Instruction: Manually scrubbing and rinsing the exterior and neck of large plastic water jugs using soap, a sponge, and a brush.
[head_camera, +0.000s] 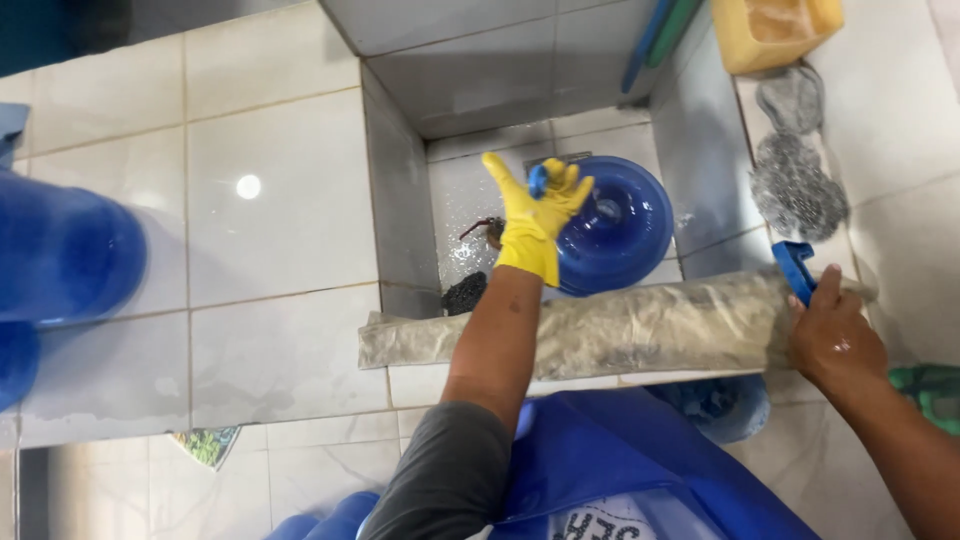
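Observation:
My left hand (535, 215), in a yellow rubber glove, is raised over a tiled sink and pinches a small blue piece (538, 180) in its fingertips. Right behind it a round blue plastic vessel (625, 230) lies in the sink basin. My bare right hand (832, 338) rests on the right end of a dirty grey roll (620, 330) laid across the sink's front edge. Its fingers grip a blue plastic piece (795, 268) there. Dark bits of debris (465, 293) sit on the wet sink floor.
Steel wool scourers (797, 185) and a yellow block (778, 30) lie on the white tiled counter (270, 200) at the right. Large blue jugs (60, 255) stand at the left edge. A blue apron (620, 460) hangs below my arms.

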